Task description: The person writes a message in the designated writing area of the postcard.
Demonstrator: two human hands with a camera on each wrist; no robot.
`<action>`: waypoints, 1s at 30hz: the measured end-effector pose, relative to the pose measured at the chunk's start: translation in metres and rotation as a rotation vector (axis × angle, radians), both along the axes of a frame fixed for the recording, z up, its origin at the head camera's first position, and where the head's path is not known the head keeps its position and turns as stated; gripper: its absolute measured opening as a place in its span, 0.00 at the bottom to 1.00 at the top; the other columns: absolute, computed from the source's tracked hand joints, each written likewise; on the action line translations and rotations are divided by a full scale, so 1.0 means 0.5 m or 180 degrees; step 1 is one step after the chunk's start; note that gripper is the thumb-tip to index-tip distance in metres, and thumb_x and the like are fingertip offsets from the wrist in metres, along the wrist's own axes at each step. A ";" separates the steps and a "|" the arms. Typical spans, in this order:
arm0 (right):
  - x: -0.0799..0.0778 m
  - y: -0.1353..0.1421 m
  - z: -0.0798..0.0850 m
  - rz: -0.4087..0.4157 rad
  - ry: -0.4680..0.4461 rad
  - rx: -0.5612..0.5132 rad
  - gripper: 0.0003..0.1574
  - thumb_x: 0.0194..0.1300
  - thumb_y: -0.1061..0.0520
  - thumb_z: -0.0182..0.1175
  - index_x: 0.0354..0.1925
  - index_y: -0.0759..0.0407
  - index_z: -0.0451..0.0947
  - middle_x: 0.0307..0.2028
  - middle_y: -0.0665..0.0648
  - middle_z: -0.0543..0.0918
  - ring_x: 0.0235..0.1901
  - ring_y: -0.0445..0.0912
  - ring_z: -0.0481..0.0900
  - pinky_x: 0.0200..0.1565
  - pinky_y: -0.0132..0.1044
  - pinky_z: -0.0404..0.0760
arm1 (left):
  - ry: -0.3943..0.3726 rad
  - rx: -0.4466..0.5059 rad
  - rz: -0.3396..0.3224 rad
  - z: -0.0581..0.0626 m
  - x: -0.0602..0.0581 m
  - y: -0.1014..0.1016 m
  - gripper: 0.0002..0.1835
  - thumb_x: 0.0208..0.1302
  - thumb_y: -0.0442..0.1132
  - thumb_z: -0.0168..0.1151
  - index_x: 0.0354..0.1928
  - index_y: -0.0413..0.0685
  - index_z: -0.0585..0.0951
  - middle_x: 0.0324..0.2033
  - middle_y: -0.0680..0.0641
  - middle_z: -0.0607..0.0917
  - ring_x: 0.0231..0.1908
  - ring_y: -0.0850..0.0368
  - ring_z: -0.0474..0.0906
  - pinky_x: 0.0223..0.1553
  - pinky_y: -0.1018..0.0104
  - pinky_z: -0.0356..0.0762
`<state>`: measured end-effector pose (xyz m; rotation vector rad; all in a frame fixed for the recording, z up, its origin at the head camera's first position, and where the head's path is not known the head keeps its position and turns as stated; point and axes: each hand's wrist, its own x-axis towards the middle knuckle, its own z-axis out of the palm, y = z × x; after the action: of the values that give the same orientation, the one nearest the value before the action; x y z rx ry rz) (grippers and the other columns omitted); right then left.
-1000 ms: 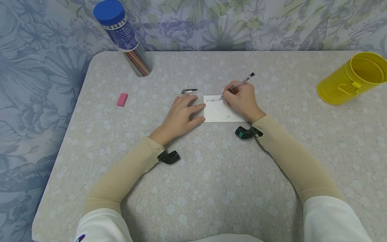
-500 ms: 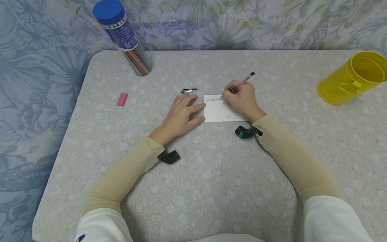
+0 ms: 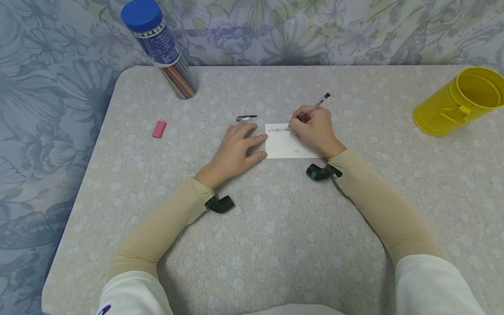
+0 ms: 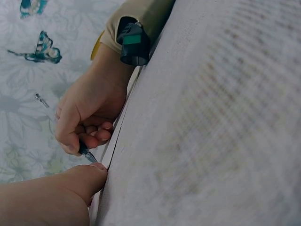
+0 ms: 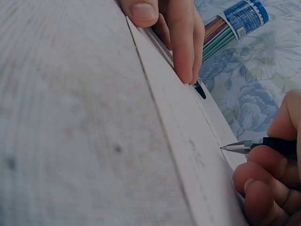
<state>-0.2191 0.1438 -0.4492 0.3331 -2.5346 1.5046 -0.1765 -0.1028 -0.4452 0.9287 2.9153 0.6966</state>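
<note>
A white card (image 3: 281,146) lies flat on the table, with a line of small handwriting along its top and a short mark low down. My right hand (image 3: 315,130) pinches a clear-barrelled pen (image 3: 320,102), its black end pointing up and away. In the right wrist view the pen's metal tip (image 5: 230,148) is right at the written line. My left hand (image 3: 238,148) lies spread at the card's left edge, index finger and thumb touching it. Just beyond those fingers lies a black and clear pen cap (image 3: 246,118). My right palm hides the card's right part.
A pink eraser (image 3: 159,129) lies on the table to the left. Behind it stands a clear tube of coloured pencils (image 3: 179,81) with a blue lid. A yellow canister (image 3: 442,107) stands at the far right. A flowered wall borders the table's back and left.
The pen tip has shifted very slightly to the right and the pen's upper end has tilted a little; the last written character looks fuller. The left hand and card stay put.
</note>
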 end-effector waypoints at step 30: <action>-0.001 0.002 0.004 -0.0200 -0.0046 0.0033 0.10 0.56 0.63 0.57 0.25 0.64 0.84 0.13 0.52 0.77 0.12 0.36 0.69 0.17 0.27 0.63 | 0.0027 0.0008 0.0001 -0.002 -0.001 0.002 0.26 0.68 0.52 0.66 0.64 0.49 0.82 0.69 0.37 0.73 0.75 0.35 0.61 0.74 0.29 0.52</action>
<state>-0.2198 0.1449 -0.4473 0.2427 -2.5399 1.4770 -0.1771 -0.1019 -0.4464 0.9337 2.9227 0.6982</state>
